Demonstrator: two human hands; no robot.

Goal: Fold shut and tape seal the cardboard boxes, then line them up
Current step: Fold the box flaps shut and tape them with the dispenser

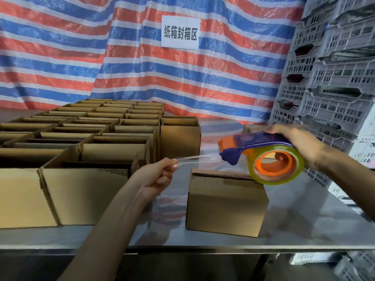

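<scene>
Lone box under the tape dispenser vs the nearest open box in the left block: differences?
1. The lone box has its top flaps folded down; the left-block box has flaps standing up, top open.
2. The lone box stands apart on the table; the left-block box is packed against neighbouring boxes.
Shared: both are plain brown cardboard, upright on the same table.

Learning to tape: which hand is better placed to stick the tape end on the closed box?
Left. The left hand pinches the clear tape strip beside the small brown cardboard box; the right hand grips the purple-and-orange tape dispenser.
</scene>
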